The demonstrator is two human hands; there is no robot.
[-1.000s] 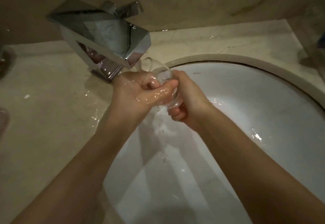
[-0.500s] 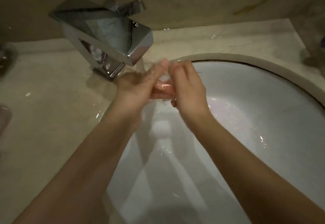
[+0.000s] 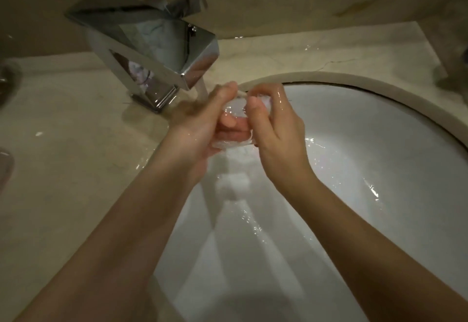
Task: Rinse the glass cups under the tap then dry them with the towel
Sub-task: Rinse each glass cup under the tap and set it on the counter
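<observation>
A small clear glass cup (image 3: 234, 111) is held between both hands just under the spout of the chrome tap (image 3: 152, 51), over the white sink (image 3: 367, 169). My left hand (image 3: 197, 129) cups it from the left, fingers curled beneath and behind it. My right hand (image 3: 276, 129) grips it from the right, thumb pressed on its near side. Water runs off the cup and hands into the basin. Much of the glass is hidden by fingers. No towel is in view.
A wet beige marble counter (image 3: 63, 157) surrounds the sink, with water pooled near the tap's base. Dark blurred objects sit at the far left edge (image 3: 6, 81) and the far right edge (image 3: 453, 73). A wall rises close behind the tap.
Both hands have turned the cup under the stream. The left fingers, earlier stretched over it, now lie underneath, and the right thumb has come round to the near side.
</observation>
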